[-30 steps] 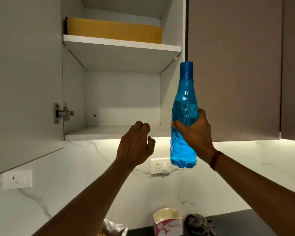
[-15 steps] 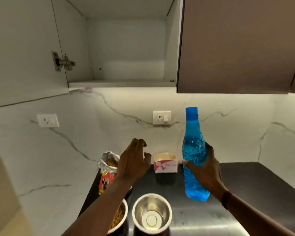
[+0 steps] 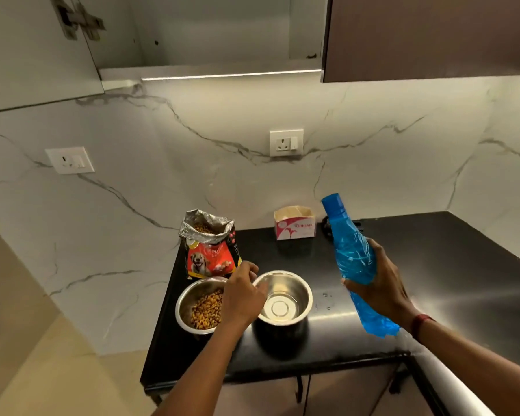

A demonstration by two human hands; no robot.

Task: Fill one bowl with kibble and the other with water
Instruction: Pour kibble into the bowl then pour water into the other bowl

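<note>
Head view: a black table [image 3: 433, 265] is seen against a marble wall, w/ two steel bowls set side by side near its front-left corner. The empty bowl [image 3: 282, 301] is taken as the landmark. Just left of it, touching or nearly so, the kibble bowl [image 3: 197, 307] is seen, partly filled w/ brown kibble. Behind & left of the empty bowl, an opened kibble bag [image 3: 210, 246] is stood upright, its foil top folded out, just behind the kibble bowl. Behind the empty bowl, near the wall, a small pink-and-white carton [image 3: 294, 228] is placed, top open. A few droplets are seen on the table just right of the empty bowl.

The left hand [image 3: 242, 295] is held over the left rim of the empty bowl, between the two bowls; its fingers [image 3: 249, 270] are curled together at the rim, but whether the rim is actually pinched cannot be told. The right hand [image 3: 379, 286] is raised right of the empty bowl, above the table, fingers clamped round the middle of a blue water bottle [image 3: 353, 259]. The bottle is tilted, blue cap on, w/ the cap end leaning up & toward the bowl and the base down by the wrist. A dark red band is worn on that wrist.
</note>
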